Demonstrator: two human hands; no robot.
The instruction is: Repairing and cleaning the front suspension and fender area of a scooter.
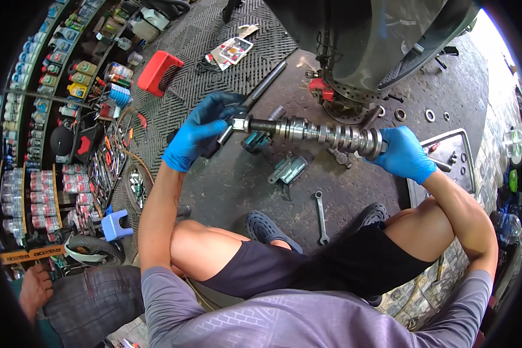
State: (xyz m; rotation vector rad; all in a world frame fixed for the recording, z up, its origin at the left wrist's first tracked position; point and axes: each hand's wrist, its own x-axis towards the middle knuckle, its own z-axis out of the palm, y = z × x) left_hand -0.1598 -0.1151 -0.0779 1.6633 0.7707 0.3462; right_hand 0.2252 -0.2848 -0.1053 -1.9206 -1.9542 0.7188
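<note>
My left hand (205,124) in a blue glove grips the left end of a long steel threaded shaft (263,125) stacked with several metal rings (330,134). My right hand (403,152), also gloved in blue, holds the right end of this assembly, which spans across in front of me. Beneath it on the dark mat lie a teal power tool (256,142), another teal-and-black tool piece (287,169), a short metal part (340,158) and a wrench (321,219). A long steel bar (266,84) lies beyond my left hand.
A wheel hub with brake disc (359,91) stands ahead, several loose rings (430,116) near it. A metal tray (467,174) lies right. Left are a red plastic piece (158,73), blue stool (115,225), shelves of bottles (78,81) and another person's hand (37,287).
</note>
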